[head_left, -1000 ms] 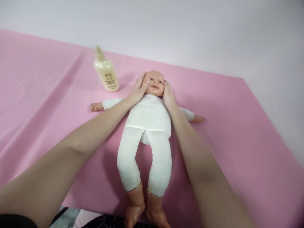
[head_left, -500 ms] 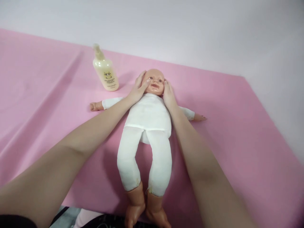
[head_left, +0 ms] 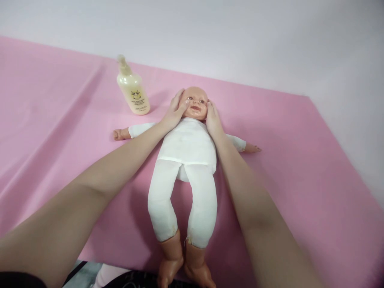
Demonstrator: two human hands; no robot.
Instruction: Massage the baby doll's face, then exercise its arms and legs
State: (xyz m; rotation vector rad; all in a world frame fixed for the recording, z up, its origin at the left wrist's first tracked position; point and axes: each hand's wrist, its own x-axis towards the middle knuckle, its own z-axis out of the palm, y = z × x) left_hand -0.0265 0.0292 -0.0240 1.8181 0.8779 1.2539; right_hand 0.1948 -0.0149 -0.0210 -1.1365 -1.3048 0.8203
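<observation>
A baby doll (head_left: 187, 152) in a white cloth suit lies on its back on the pink sheet (head_left: 300, 168), head away from me, arms spread, brown feet near the front edge. My left hand (head_left: 174, 113) cups the left side of the doll's head, fingers curved round the cheek and temple. My right hand (head_left: 213, 119) presses against the other side of the head, fingers together along the cheek. Both forearms reach in from the bottom of the view on either side of the doll's body.
A cream lotion bottle (head_left: 132, 89) with a pump top stands on the sheet to the left of the doll's head. A pale wall rises behind the sheet. The sheet has folds on its left side.
Almost nothing: both hands stay on the sides of the doll's head, with only a slight upward shift of the view.
</observation>
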